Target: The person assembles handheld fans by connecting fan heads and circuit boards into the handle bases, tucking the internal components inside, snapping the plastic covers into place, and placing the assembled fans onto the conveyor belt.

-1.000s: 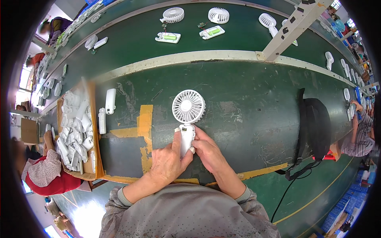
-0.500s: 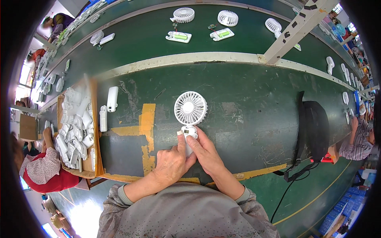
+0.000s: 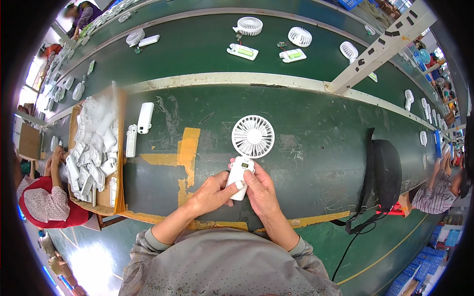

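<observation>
A white handheld fan (image 3: 239, 181) is held over the bench near its front edge, its round slatted head pointing away from me. My left hand (image 3: 210, 196) grips the handle from the left, thumb lying across its lower part. From the right, my right hand (image 3: 262, 195) closes round the handle, with its thumb on the front face just below a small dark display window. The fingers behind the handle are partly hidden. Two white handle shells (image 3: 145, 118) lie on the bench to the left, beside a cardboard box (image 3: 120, 170) full of similar white plastic parts.
A black padded strap bag (image 3: 387, 170) lies at the bench's right. Past a pale metal rail (image 3: 207, 79), fans with exposed green batteries sit on a green belt (image 3: 192, 47). A slanted metal post (image 3: 380, 49) rises at far right. Other people sit on both sides.
My left thumb has come down from the handle's top to its lower part, uncovering more of its front. The fan appears slightly further right. Belt items have shifted right in view.
</observation>
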Tool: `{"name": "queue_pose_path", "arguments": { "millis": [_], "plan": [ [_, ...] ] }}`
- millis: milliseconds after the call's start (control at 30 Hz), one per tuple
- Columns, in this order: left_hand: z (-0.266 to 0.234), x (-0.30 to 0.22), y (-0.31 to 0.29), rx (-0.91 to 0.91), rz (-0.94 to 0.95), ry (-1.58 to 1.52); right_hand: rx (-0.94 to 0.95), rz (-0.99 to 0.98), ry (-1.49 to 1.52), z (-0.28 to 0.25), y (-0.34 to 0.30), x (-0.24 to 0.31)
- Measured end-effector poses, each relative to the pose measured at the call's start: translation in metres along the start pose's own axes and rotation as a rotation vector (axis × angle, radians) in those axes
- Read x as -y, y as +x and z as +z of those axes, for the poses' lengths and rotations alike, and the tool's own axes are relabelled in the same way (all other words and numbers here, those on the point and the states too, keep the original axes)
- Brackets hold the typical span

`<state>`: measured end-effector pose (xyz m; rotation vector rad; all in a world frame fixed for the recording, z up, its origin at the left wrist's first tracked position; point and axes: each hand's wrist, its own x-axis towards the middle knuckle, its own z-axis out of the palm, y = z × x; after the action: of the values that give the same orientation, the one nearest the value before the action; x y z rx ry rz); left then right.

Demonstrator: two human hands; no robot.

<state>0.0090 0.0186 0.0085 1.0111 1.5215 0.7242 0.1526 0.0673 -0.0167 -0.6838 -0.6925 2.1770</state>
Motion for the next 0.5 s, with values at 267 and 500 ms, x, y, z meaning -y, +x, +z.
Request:
{"name": "queue_pose_path", "arguments": {
  "millis": [267,500],
  "plan": [
    [0.005,0.0,-0.005,-0.086,0.357,0.142,-0.028,-0.021,-0.035,0.012,-0.007,0.009],
    [0.003,-0.011,-0.005,-0.084,0.366,0.27,-0.069,-0.015,0.019,0.01,-0.004,0.01]
  ]
}}
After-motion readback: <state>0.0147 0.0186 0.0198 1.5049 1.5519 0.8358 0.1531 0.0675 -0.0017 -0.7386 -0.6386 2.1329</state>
